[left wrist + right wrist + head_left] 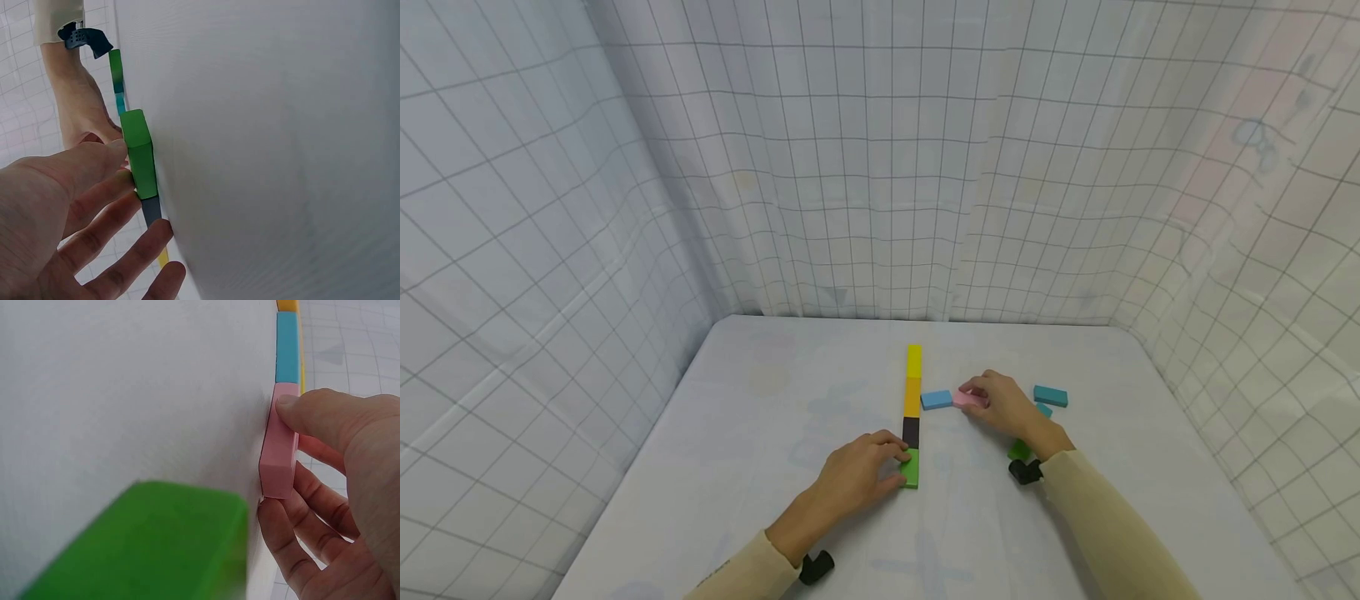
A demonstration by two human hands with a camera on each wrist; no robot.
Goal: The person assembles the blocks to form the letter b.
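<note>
Nearest, the left hand (856,475), fingers loosely spread, touches the green block (912,471). Farther, the right hand (1004,407) pinches the pink block (277,450), end-to-end with the blue block (937,400); aligning it appears in hand, calling next for a gentle release. Blocks: smooth oblongs. Behind: a rumpled, gridded sheet (887,167).

Head view: right hand (1003,404) covers part of pink block (966,400); teal block (1044,410) hides partly behind right wrist (1049,437). Print (713,572) on left sleeve (752,571) is too small for reading. Right wrist view: green block (150,544) is blurred, bottom edge cuts it; top edge cuts orange block (287,305). Left wrist view: left hand (44,206) hides most of yellowish block (163,258).
</note>
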